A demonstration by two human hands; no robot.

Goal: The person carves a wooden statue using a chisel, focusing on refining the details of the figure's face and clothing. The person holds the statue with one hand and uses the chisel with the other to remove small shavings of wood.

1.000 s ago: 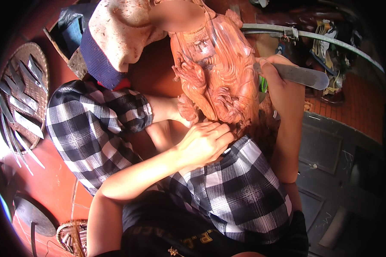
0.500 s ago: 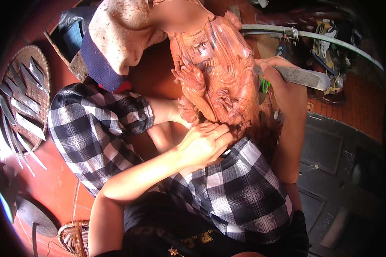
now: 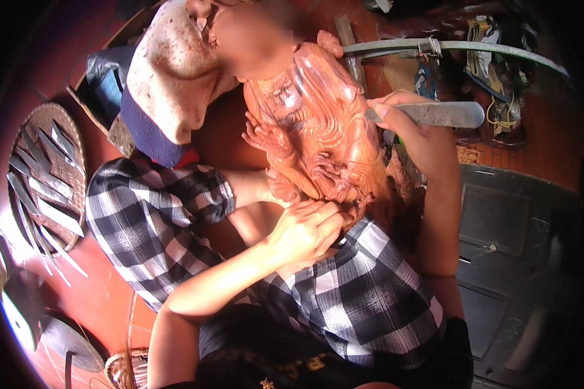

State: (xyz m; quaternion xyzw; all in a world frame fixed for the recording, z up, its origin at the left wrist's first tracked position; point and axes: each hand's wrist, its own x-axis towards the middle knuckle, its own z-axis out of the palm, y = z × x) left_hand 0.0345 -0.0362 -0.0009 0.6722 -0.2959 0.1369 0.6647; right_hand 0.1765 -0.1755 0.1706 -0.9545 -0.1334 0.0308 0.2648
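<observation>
Since a second ago, the right hand (image 3: 416, 133) has lifted its long flat metal tool (image 3: 428, 114) a little higher beside the carving, while the left hand (image 3: 308, 228) has stayed put at the carving's lower edge.

A person sits on a reddish floor (image 3: 104, 298), legs wrapped in a black-and-white checked cloth (image 3: 363, 298). A reddish-brown wooden carving (image 3: 318, 139), thick with ornate scrolls and figures, stands tilted between the knees, leaning away from the person. The left hand is curled shut against the bottom of the carving, fingers pinched together; whatever small tool it may hold is hidden. The right hand is clamped around the handle end of the metal tool, whose blunt grey end points out to the right, just beside the carving's upper right side.

To the left, a round woven tray (image 3: 65, 168) holds many loose chisel blades (image 3: 45, 194) laid side by side. A pale, stained cloth (image 3: 169, 78) lies above the left knee.
</observation>
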